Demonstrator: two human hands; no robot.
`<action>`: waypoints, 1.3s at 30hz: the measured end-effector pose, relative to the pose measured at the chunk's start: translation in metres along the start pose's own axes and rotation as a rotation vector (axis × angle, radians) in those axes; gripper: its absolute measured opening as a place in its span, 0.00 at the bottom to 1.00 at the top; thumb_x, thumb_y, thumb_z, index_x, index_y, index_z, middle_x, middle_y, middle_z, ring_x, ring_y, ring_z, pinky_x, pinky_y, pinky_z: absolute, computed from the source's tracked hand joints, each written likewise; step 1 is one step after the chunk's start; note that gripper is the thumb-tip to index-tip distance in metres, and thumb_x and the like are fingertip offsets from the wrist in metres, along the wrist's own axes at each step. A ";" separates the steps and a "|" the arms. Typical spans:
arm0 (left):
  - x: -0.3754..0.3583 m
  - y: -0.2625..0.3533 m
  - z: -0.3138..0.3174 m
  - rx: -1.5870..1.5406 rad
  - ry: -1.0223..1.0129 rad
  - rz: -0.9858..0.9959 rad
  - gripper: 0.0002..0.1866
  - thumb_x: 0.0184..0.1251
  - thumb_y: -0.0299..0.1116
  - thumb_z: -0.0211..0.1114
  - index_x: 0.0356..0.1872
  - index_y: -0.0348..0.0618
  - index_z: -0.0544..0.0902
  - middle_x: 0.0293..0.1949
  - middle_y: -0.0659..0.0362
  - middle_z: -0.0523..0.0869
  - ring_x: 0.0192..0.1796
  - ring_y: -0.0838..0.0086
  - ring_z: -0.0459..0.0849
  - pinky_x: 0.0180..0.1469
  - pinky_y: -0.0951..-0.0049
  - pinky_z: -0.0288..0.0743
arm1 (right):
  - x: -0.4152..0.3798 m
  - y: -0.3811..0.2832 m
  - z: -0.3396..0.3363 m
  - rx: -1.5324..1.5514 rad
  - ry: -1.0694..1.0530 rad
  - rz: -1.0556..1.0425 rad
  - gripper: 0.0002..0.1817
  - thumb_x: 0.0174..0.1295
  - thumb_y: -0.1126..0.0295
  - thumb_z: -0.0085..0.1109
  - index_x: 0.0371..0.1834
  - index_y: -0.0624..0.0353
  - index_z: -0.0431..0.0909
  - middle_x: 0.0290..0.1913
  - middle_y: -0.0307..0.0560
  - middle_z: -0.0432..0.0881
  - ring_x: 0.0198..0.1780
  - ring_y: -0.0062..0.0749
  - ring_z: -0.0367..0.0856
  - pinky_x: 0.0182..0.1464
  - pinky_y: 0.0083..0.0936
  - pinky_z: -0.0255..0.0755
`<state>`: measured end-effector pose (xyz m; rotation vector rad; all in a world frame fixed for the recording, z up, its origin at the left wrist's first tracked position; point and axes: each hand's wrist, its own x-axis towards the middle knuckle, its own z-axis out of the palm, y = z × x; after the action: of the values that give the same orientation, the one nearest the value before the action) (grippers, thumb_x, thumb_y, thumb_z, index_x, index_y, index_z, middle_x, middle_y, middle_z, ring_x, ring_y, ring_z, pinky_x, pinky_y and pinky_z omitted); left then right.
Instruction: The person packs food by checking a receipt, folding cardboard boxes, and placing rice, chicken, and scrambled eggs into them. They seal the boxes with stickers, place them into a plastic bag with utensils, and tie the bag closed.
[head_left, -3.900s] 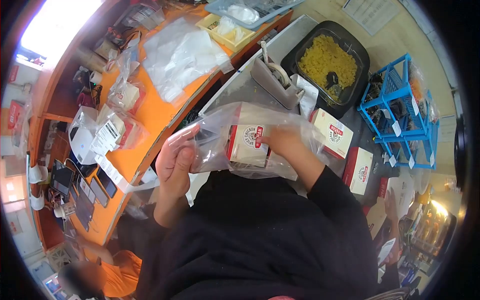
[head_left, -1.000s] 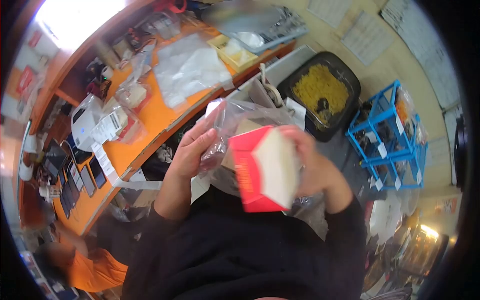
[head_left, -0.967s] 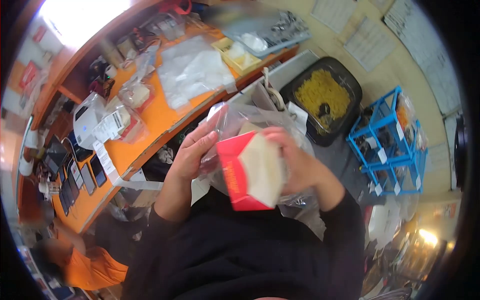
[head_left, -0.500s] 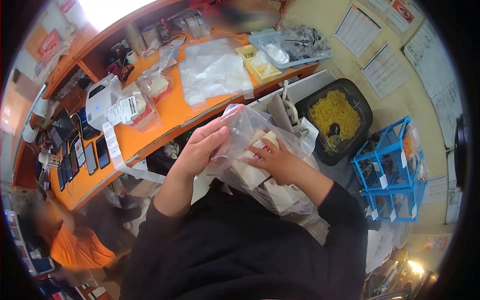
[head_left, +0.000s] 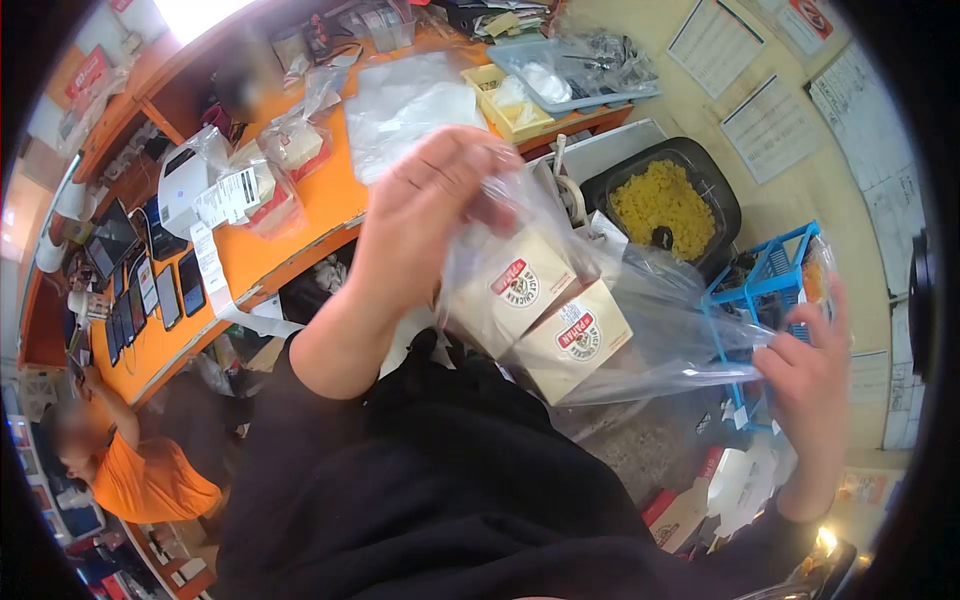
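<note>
A clear plastic bag [head_left: 665, 325] is stretched in front of my body. Inside it sit two cream food boxes, one [head_left: 505, 290] at the upper left and the other [head_left: 575, 345] at the lower right, side by side, each with a red-and-white chicken label facing up. My left hand [head_left: 430, 205] is closed on the bag's plastic by the upper-left box. Out to the right, my right hand [head_left: 805, 375] pinches the bag's other end and pulls the film taut.
Clear bags [head_left: 405, 105] and wrapped boxes [head_left: 290, 150] lie on the orange counter [head_left: 315, 205], with several phones [head_left: 168, 295] at its left. A black pan of yellow rice [head_left: 665, 205] stands right, near a blue rack [head_left: 760, 285]. A person in orange [head_left: 155, 475] is at lower left.
My right hand has left the top of the boxes and moved far right, drawing the bag out. My left hand has shifted up, and the box labels now face me.
</note>
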<state>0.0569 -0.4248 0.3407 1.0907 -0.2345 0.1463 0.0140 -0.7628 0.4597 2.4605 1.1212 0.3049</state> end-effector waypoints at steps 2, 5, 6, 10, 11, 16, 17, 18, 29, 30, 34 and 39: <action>-0.010 0.001 0.014 -0.128 -0.044 0.095 0.09 0.76 0.30 0.53 0.46 0.35 0.78 0.39 0.60 0.83 0.37 0.75 0.84 0.41 0.76 0.78 | 0.000 0.000 0.005 -0.068 0.161 0.041 0.06 0.40 0.75 0.58 0.25 0.58 0.76 0.26 0.42 0.74 0.41 0.40 0.74 0.68 0.57 0.59; -0.025 -0.009 0.017 -0.193 -0.076 0.216 0.11 0.74 0.24 0.53 0.53 0.37 0.69 0.40 0.56 0.83 0.39 0.72 0.86 0.44 0.73 0.79 | -0.007 0.021 0.020 0.058 0.238 0.142 0.13 0.40 0.82 0.55 0.32 0.59 0.80 0.32 0.45 0.80 0.42 0.45 0.77 0.58 0.47 0.67; -0.035 -0.014 0.013 -0.115 -0.087 0.250 0.12 0.74 0.23 0.53 0.55 0.38 0.66 0.39 0.56 0.83 0.40 0.72 0.86 0.44 0.73 0.79 | -0.011 0.026 0.039 0.237 0.283 0.189 0.15 0.40 0.83 0.54 0.33 0.59 0.80 0.33 0.46 0.81 0.42 0.46 0.78 0.56 0.44 0.69; -0.065 -0.013 -0.004 0.335 -0.227 0.459 0.15 0.73 0.22 0.52 0.58 0.40 0.63 0.38 0.56 0.84 0.43 0.71 0.86 0.47 0.73 0.78 | -0.006 0.026 0.090 0.621 0.527 0.083 0.17 0.44 0.85 0.49 0.38 0.63 0.80 0.38 0.54 0.82 0.43 0.48 0.81 0.50 0.39 0.73; -0.072 -0.015 -0.005 0.349 -0.222 0.420 0.14 0.72 0.22 0.54 0.56 0.39 0.67 0.42 0.55 0.82 0.45 0.72 0.84 0.48 0.73 0.76 | -0.001 0.019 0.097 0.674 0.606 0.076 0.13 0.51 0.80 0.50 0.39 0.65 0.80 0.40 0.55 0.82 0.44 0.49 0.80 0.53 0.40 0.72; -0.092 -0.029 -0.012 0.303 -0.214 0.306 0.14 0.69 0.27 0.59 0.54 0.38 0.76 0.60 0.52 0.72 0.57 0.68 0.76 0.58 0.68 0.69 | 0.059 -0.010 0.128 0.609 0.872 -0.010 0.24 0.72 0.50 0.42 0.46 0.63 0.74 0.35 0.48 0.79 0.41 0.42 0.78 0.48 0.36 0.73; -0.092 -0.051 -0.023 0.441 -0.206 0.461 0.15 0.69 0.28 0.59 0.55 0.39 0.75 0.60 0.52 0.72 0.59 0.66 0.74 0.60 0.66 0.67 | 0.069 -0.019 0.134 0.654 0.869 -0.017 0.24 0.72 0.50 0.42 0.45 0.63 0.74 0.35 0.48 0.79 0.40 0.42 0.78 0.47 0.35 0.72; -0.096 -0.070 -0.033 0.580 -0.222 0.602 0.16 0.69 0.29 0.60 0.56 0.40 0.74 0.60 0.52 0.72 0.62 0.64 0.73 0.63 0.64 0.66 | 0.077 -0.024 0.140 0.690 0.861 -0.020 0.23 0.72 0.51 0.43 0.45 0.63 0.74 0.34 0.48 0.79 0.40 0.41 0.78 0.46 0.34 0.72; -0.148 -0.224 -0.048 0.290 0.114 0.065 0.27 0.66 0.33 0.65 0.62 0.43 0.64 0.68 0.53 0.60 0.78 0.64 0.37 0.73 0.63 0.45 | 0.091 -0.035 0.173 0.977 0.742 0.051 0.17 0.70 0.56 0.47 0.42 0.61 0.74 0.31 0.44 0.75 0.35 0.34 0.75 0.39 0.28 0.69; -0.148 -0.220 -0.046 0.388 0.160 0.066 0.26 0.65 0.33 0.66 0.60 0.42 0.66 0.67 0.53 0.62 0.78 0.64 0.39 0.73 0.63 0.46 | 0.091 -0.034 0.177 0.996 0.737 0.059 0.17 0.70 0.57 0.47 0.42 0.61 0.74 0.31 0.44 0.74 0.34 0.33 0.74 0.38 0.27 0.69; -0.131 -0.172 -0.041 0.599 0.308 0.007 0.18 0.63 0.33 0.69 0.51 0.42 0.74 0.56 0.55 0.75 0.72 0.65 0.60 0.67 0.65 0.59 | 0.091 -0.026 0.183 1.092 0.711 0.104 0.15 0.69 0.59 0.49 0.40 0.61 0.74 0.29 0.42 0.73 0.33 0.31 0.73 0.36 0.24 0.67; -0.093 -0.100 -0.023 -0.057 0.169 0.195 0.10 0.63 0.28 0.69 0.44 0.42 0.82 0.42 0.61 0.81 0.50 0.78 0.79 0.51 0.75 0.72 | 0.081 -0.008 0.196 1.268 0.704 0.180 0.12 0.68 0.61 0.51 0.39 0.60 0.74 0.28 0.41 0.71 0.30 0.27 0.72 0.32 0.21 0.66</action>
<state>-0.0071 -0.4495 0.2206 0.9917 -0.1911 0.4022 0.1325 -0.7521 0.2839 3.7381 1.7206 0.7203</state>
